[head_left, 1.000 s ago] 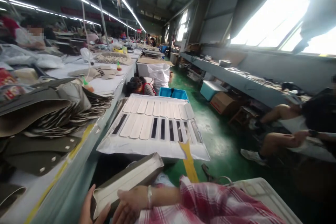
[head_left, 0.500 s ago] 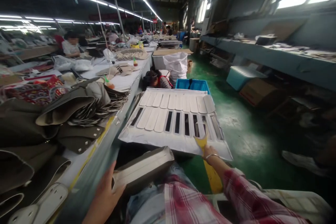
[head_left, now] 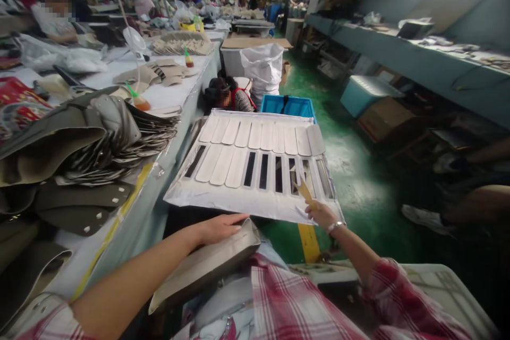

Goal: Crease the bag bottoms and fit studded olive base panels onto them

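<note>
Fingers stretched out flat, my left hand (head_left: 221, 227) lies on the upper edge of a stiff grey-beige bag piece (head_left: 207, 268) across my lap. The piece is tilted, its far right end higher. My right hand (head_left: 321, 214) is closed round a flat yellow tool (head_left: 305, 193) with a notched, forked end. That end is over the lower right of a white-covered board (head_left: 247, 201). On the board lie two rows of pale rounded strips (head_left: 255, 134). Dark slots (head_left: 263, 171) show in the near row.
Left, a long table (head_left: 135, 170) bears stacked grey leather pieces (head_left: 119, 143) and a glue bottle (head_left: 138, 100). Beyond the board are a blue crate (head_left: 289, 106), a white sack (head_left: 263, 66) and a crouching person (head_left: 239, 98). Another person's leg and shoe (head_left: 428, 219) are at right.
My left hand has moved from the near end of the bag piece to its far upper edge. The yellow tool has turned in my right hand. The view has tipped down.
</note>
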Demonstrator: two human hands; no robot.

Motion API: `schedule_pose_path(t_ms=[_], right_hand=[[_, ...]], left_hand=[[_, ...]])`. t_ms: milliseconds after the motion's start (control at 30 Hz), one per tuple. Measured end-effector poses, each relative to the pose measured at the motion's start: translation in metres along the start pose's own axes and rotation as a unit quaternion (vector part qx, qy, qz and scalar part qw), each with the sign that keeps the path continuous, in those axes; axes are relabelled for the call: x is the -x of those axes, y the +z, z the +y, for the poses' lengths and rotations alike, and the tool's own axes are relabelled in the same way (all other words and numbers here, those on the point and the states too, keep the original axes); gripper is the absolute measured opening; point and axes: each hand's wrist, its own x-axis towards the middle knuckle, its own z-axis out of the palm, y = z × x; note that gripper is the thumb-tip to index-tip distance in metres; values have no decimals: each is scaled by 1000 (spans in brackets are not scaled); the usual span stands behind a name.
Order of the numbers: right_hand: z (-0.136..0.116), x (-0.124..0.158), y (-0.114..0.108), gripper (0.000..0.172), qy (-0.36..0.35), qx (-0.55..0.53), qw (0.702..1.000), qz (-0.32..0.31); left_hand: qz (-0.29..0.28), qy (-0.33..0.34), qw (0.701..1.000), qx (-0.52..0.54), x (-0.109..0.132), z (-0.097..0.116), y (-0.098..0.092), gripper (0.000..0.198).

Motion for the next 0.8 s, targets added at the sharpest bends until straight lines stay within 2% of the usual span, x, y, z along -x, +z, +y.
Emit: schedule_pose_path(t_ms=[33, 100, 167, 233, 300, 400, 467, 567, 667, 800], right_hand=[[0, 7, 2, 21, -17, 5, 1000, -22], [-8, 25, 7, 30, -104, 31, 991, -77], [-23, 41, 12, 36, -225, 83, 961, -138], [-45, 49, 17, 38, -293, 163, 923, -190], [-67, 47, 21, 37, -304, 256, 893, -211], [-96, 34, 30, 36, -310, 377, 852, -188], [-112, 27, 39, 36, -320, 415, 833, -177], [-132, 21, 58, 33, -295, 424, 836, -184], [-146, 19, 77, 37, -270, 427, 846, -169], [-154, 15, 91, 47, -312, 441, 830, -140]], left_hand=[[-21, 7, 1000, 12, -7, -4, -3, 53], [-67, 7, 996, 55, -18, -11, -9, 52], [-117, -7, 987, 109, -27, -16, -15, 53], [-158, -23, 974, 162, -34, -21, -20, 55], [-185, -34, 958, 215, -40, -27, -23, 56], [-195, -23, 935, 296, -47, -36, -22, 55], [-206, -8, 920, 333, -51, -43, -19, 57], [-211, 9, 909, 359, -58, -51, -13, 59], [-190, 28, 915, 354, -60, -55, -9, 57], [-185, 40, 927, 323, -55, -59, -6, 55]])
